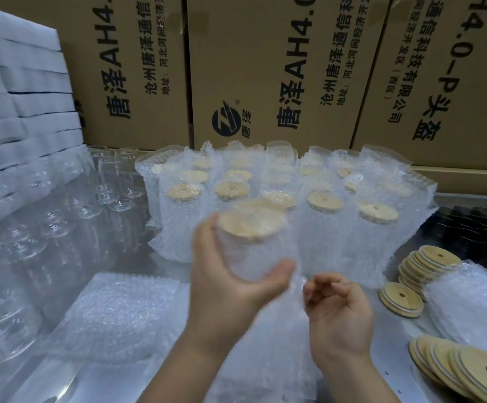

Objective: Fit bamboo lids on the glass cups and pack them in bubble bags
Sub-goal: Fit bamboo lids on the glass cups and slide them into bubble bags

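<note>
Now held up over the steel table (387, 341), gripped in the left hand (221, 277): a glass cup (245, 254) with a bamboo lid (251, 222) on top, wrapped in a bubble bag (283, 289), all motion-blurred. Fingers curled round the far side, thumb pressed across the near side low down. Just beside and below, the right hand (338, 309), fingers curled, thumb and forefinger close together by the bag's loose end; pinching it or not, impossible to tell through the blur. Behind, upright in rows, packed cups (323, 216), lids showing at the open bag tops. Off to the left, bare glasses (61, 216) crowded together. Near those, lying flat, a stack of empty bags (120, 309). On the right, loose lids (428, 266) overlapping in a leaning row, a second fan of lids (463, 370) at the lower corner. At the back, printed cardboard boxes (265, 68); far left, stacked white foam sheets (18, 97).
</note>
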